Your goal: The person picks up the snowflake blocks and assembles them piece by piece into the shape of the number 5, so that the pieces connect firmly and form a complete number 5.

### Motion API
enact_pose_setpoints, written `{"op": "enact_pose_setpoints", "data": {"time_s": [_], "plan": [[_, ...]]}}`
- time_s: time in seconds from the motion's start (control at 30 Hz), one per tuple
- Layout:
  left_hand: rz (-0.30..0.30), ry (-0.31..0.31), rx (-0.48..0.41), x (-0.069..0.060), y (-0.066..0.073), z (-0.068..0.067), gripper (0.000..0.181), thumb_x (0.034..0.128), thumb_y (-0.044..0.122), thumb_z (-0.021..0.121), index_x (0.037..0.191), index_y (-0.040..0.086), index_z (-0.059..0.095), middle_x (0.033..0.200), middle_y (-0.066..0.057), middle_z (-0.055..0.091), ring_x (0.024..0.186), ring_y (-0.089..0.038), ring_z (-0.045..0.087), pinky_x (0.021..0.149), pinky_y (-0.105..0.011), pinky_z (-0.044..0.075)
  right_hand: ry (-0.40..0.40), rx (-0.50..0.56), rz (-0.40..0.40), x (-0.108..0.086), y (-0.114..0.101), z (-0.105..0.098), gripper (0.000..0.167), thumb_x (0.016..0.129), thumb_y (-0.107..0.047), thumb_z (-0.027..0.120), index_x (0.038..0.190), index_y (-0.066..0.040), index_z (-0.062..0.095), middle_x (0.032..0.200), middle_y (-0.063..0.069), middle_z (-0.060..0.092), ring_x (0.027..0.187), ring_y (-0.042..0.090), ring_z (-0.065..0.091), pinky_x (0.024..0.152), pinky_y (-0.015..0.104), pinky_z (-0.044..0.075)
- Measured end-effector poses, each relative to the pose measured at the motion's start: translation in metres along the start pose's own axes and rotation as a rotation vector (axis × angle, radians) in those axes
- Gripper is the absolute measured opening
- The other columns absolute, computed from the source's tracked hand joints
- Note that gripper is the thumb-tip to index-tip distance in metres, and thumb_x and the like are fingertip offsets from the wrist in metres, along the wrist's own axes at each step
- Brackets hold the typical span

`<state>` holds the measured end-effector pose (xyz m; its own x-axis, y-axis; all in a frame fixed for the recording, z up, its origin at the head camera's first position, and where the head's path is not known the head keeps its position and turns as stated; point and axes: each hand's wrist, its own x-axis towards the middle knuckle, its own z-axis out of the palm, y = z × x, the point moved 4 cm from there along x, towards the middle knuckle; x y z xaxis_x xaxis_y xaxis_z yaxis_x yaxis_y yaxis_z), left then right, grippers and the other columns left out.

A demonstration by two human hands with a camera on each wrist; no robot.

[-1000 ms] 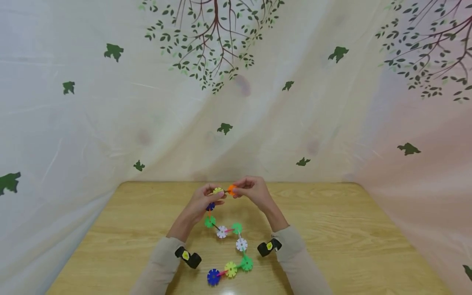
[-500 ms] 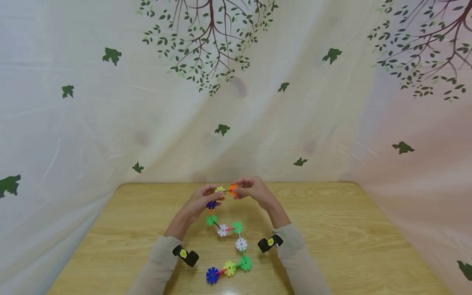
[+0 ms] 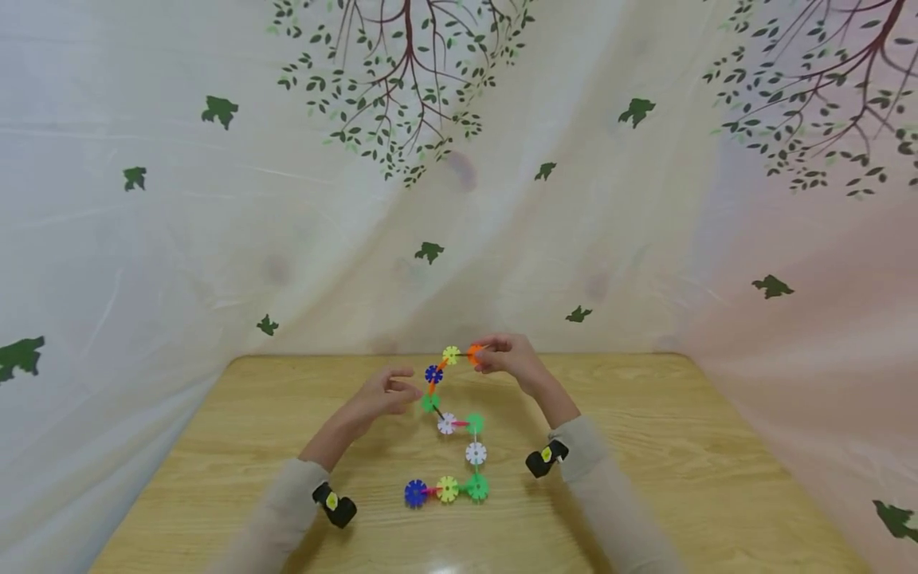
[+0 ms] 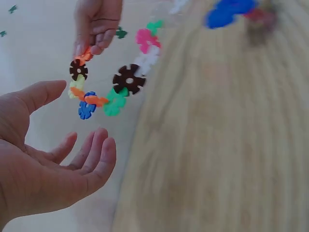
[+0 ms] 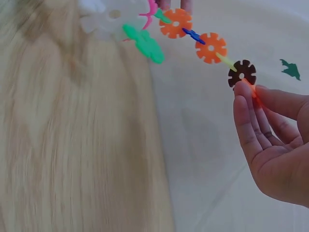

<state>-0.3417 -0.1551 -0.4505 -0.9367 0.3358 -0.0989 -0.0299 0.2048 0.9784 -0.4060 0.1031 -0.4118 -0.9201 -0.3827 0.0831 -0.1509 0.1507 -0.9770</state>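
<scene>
A chain of colourful notched plastic snowflake discs winds in an S over the table. At its far end my right hand [image 3: 512, 363] pinches an orange disc [image 3: 474, 354] between thumb and fingertips. A brown disc [image 5: 241, 74] joins that one to a yellow disc [image 3: 451, 355], followed by a blue disc [image 3: 433, 374] and a green disc [image 3: 430, 402]. My left hand [image 3: 380, 396] is just left of the chain, fingers loosely bent and thumb apart, holding nothing. In the left wrist view a gap shows between this hand and the discs. Nearest me, the chain ends in a dark blue disc [image 3: 416, 493].
The wooden table [image 3: 681, 462] reaches back to a pale cloth backdrop [image 3: 344, 239] printed with branches and leaves. A black wrist camera [image 3: 334, 505] sits on the left sleeve, another camera [image 3: 547, 458] on the right.
My left hand has let go of the chain near the yellow disc and drawn back to the left. My right hand has moved right with the orange disc, pulling the chain's far part along.
</scene>
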Motion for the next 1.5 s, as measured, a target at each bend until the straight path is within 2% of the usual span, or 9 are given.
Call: {"op": "enact_pose_setpoints", "data": {"time_s": [0.17,0.33,0.5,0.7,0.83,1.0,1.17,1.27,1.5], "plan": [[0.001,-0.21,0.168,-0.012,-0.011,0.006,0.052,0.0969,0.021,0.07,0.138,-0.004,0.051,0.12,-0.017,0.065,0.102,-0.027,0.067,0.086,-0.04,0.058,0.018,0.0,0.043,0.004,0.009,-0.012,0.04,0.098,-0.005,0.065,0.134,0.011,0.058,0.1,0.01,0.074,0.083,0.018,0.074,0.102,0.064,0.049],[0.008,-0.384,0.273,-0.023,-0.015,0.017,0.034,0.0903,0.011,0.077,0.12,-0.003,0.065,0.099,-0.007,0.07,0.087,-0.015,0.065,0.072,-0.025,0.053,0.028,-0.044,0.082,0.006,0.02,-0.021,0.038,0.1,-0.004,0.062,0.135,0.012,0.056,0.099,0.012,0.073,0.084,0.022,0.074,0.099,0.06,0.053],[0.012,-0.463,0.32,-0.03,-0.017,0.026,0.025,0.0847,0.002,0.079,0.108,-0.001,0.072,0.092,-0.004,0.071,0.084,-0.013,0.064,0.071,-0.02,0.05,0.037,-0.076,0.127,0.005,0.032,-0.024,0.038,0.101,-0.003,0.061,0.136,0.011,0.056,0.1,0.015,0.073,0.099,0.041,0.072,0.096,0.056,0.056],[-0.006,-0.501,0.288,-0.037,-0.022,0.032,0.015,0.0873,0.002,0.076,0.101,-0.004,0.073,0.087,-0.005,0.073,0.075,-0.007,0.062,0.066,-0.018,0.049,0.025,-0.13,0.16,0.001,0.044,-0.028,0.035,0.099,0.0,0.061,0.133,0.01,0.061,0.099,0.015,0.075,0.099,0.041,0.072,0.09,0.051,0.06],[-0.05,-0.49,0.205,-0.04,-0.026,0.03,0.014,0.0906,0.001,0.071,0.102,-0.007,0.07,0.086,-0.005,0.074,0.073,-0.009,0.066,0.066,-0.021,0.056,-0.057,-0.207,0.134,-0.003,0.05,-0.032,0.037,0.095,0.003,0.065,0.131,0.011,0.062,0.102,0.022,0.074,0.094,0.035,0.073,0.085,0.045,0.062],[-0.107,-0.438,0.088,-0.043,-0.029,0.016,0.021,0.0962,0.004,0.062,0.113,-0.007,0.065,0.088,-0.009,0.074,0.076,-0.016,0.072,0.07,-0.028,0.062,-0.156,-0.278,0.097,-0.012,0.054,-0.039,0.041,0.089,0.004,0.072,0.128,0.012,0.063,0.104,0.027,0.073,0.082,0.019,0.068,0.073,0.033,0.059],[-0.097,-0.39,0.014,-0.041,-0.031,-0.003,0.03,0.1015,0.009,0.058,0.123,-0.012,0.061,0.094,-0.011,0.074,0.082,-0.015,0.072,0.075,-0.029,0.063,-0.226,-0.31,0.058,-0.025,0.055,-0.045,0.033,0.086,0.001,0.075,0.118,0.009,0.067,0.09,0.013,0.075,0.074,0.011,0.065,0.066,0.026,0.055],[-0.089,-0.344,-0.02,-0.038,-0.035,-0.013,0.032,0.1024,0.009,0.057,0.125,-0.014,0.06,0.096,-0.007,0.073,0.084,-0.012,0.07,0.077,-0.027,0.062,-0.241,-0.343,0.054,-0.034,0.055,-0.046,0.029,0.085,0.001,0.077,0.112,0.008,0.069,0.086,0.009,0.075,0.072,0.01,0.064,0.064,0.025,0.055],[-0.088,-0.181,-0.087,-0.025,-0.044,-0.031,0.036,0.1015,0.005,0.057,0.13,-0.018,0.055,0.096,-0.002,0.071,0.088,-0.01,0.068,0.081,-0.026,0.061,-0.224,-0.443,0.087,-0.054,0.057,-0.043,0.027,0.083,0.001,0.08,0.107,0.008,0.068,0.083,0.016,0.073,0.068,0.012,0.061,0.061,0.025,0.052]]}}
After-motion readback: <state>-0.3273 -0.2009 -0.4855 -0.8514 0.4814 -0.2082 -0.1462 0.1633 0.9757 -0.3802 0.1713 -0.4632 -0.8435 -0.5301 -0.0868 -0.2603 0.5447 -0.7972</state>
